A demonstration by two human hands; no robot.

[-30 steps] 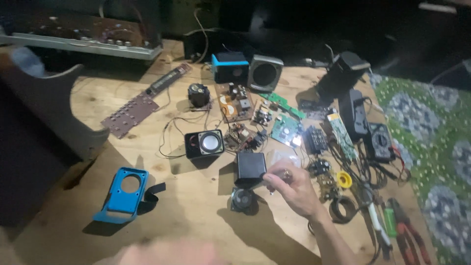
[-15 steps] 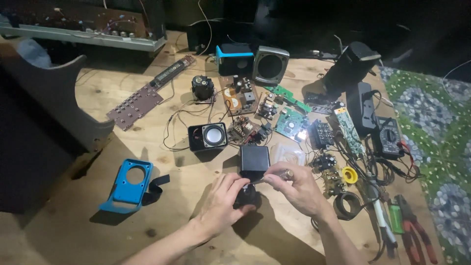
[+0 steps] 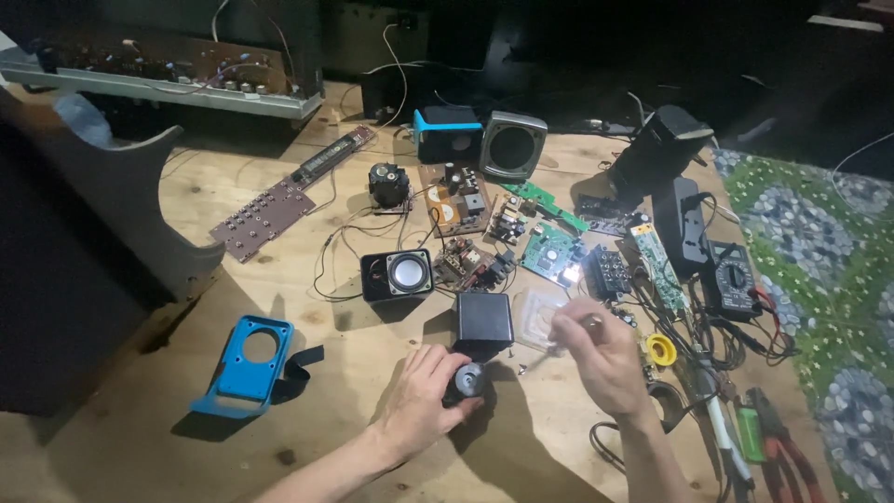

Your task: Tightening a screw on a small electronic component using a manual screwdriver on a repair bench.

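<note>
The table (image 3: 279, 279) is bare plywood, pale and knotted, lit from above while the room behind it lies in near darkness. The left hand (image 3: 424, 405) rests low at centre, its grip closed around a small round speaker driver (image 3: 467, 380) that sits on the wood just in front of a black cube (image 3: 482, 321). The right hand (image 3: 605, 359) is raised just to the right of the cube, its grip pinched narrow on a thin tool (image 3: 549, 346) whose tip slants down toward the driver; what kind of tool it is cannot be told. A clear plastic piece (image 3: 540, 312) lies between the cube and the right hand. Left of the hands, a blue housing (image 3: 244, 365) with a round hole stands apart near the table's edge. Behind the cube sits a small black speaker (image 3: 398, 275) with loose wires. Farther back lie a brown circuit board (image 3: 264, 219), several green boards (image 3: 549, 251), a blue-edged speaker box (image 3: 450, 132) and a grey speaker (image 3: 512, 144). On the right the table is crowded: a black adapter (image 3: 684, 224), a multimeter (image 3: 731, 278), a yellow ring (image 3: 661, 350), and pliers with red handles (image 3: 787, 456) near the lower corner. An opened metal chassis (image 3: 168, 84) runs along the far left edge. A dark curved chair back (image 3: 121, 214) overlaps the left side, and a green patterned floor covering (image 3: 829, 279) shows beyond the right edge.
</note>
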